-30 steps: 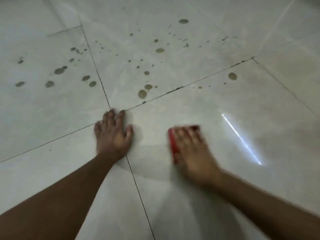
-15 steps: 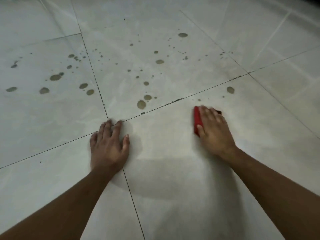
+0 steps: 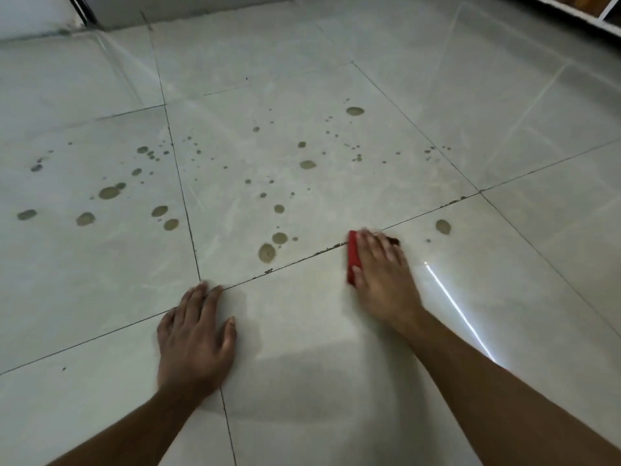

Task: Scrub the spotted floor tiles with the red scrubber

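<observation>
My right hand presses down on the red scrubber, which lies on the dirty grout line between two pale floor tiles; only its left edge and a dark far corner show past my fingers. My left hand lies flat on the floor, fingers spread, near the crossing of four tiles, holding nothing. Brown spots cover the tile just beyond both hands. More spots lie on the tile to the far left, and a single spot sits to the right of the scrubber.
Glossy pale tiles spread in all directions. A wall base with a dark metal strip runs along the far left. A white shelf edge shows at the far right corner. A bright light streak reflects on the tile beside my right arm.
My right hand has pushed the scrubber away from me, from the near tile up onto the grout line. The view has tilted up, showing more far floor. My left hand stays planted.
</observation>
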